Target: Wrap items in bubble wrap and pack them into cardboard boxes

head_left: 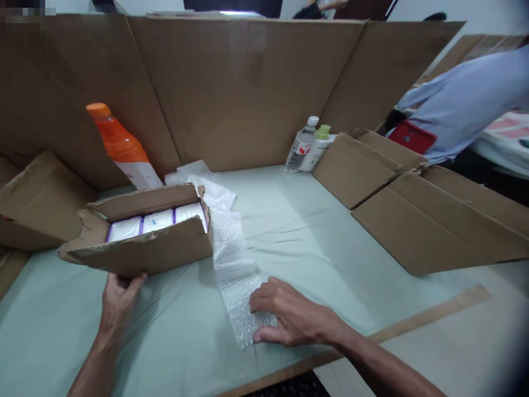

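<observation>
My left hand point(118, 303) is under the near side of an open cardboard box point(144, 251), its thumb against the bottom edge. The box is tilted, and white packs point(157, 221) with purple edges sit in a row inside it. My right hand point(285, 311) has curled fingers and thumb on the near end of a long strip of bubble wrap point(231, 248). That strip runs back along the right side of the box to a crumpled part behind it.
An orange-capped bottle point(122, 143) leans behind the box. A clear water bottle point(302, 144) and a green-capped white bottle point(318, 150) stand at the back. Cardboard boxes point(438, 220) lie right, another point(45, 198) left. A cardboard wall point(248, 94) closes the back; a person's sleeve point(463, 99) shows at right.
</observation>
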Tool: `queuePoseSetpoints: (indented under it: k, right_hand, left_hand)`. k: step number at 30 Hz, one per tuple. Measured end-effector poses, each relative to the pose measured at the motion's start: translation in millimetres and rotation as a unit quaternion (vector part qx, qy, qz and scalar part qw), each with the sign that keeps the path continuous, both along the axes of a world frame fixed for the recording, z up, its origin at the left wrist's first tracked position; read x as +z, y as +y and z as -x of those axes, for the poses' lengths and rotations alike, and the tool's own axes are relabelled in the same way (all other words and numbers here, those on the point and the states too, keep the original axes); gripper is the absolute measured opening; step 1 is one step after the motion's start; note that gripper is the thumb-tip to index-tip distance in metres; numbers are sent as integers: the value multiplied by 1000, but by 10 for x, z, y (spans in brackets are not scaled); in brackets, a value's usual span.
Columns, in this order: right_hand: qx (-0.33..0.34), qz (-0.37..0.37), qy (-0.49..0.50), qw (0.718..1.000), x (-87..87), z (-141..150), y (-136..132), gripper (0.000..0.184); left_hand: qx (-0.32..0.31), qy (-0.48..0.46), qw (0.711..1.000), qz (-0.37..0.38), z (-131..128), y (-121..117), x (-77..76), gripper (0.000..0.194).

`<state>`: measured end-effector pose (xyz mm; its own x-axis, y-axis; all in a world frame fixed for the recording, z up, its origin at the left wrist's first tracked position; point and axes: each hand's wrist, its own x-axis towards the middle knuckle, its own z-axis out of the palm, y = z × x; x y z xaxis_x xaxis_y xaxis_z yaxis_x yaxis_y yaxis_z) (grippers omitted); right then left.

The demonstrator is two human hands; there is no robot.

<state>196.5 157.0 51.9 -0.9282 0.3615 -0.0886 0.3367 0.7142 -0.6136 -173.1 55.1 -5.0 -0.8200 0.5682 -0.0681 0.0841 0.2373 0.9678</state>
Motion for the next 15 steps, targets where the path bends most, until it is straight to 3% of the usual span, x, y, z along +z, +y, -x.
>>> queuePoseSetpoints:
  k: [3, 5, 8, 15]
  right_hand:
    - [-56, 57, 68, 994, 95, 163, 268, 43]
    - [-100, 58, 108, 987, 117, 397, 434, 45]
    - [-121, 35, 156, 980, 90, 841, 613, 62]
    - [-156, 35, 179, 971, 76, 1563, 915, 60]
  left_hand:
    - [-40, -22, 999, -29, 76, -74, 17, 58]
    - [-38, -14, 999, -31, 95, -114, 7, 59]
    - [-20, 3, 1000, -21, 89, -104, -25, 56]
    - [21, 48, 999, -7, 253, 249, -38, 54]
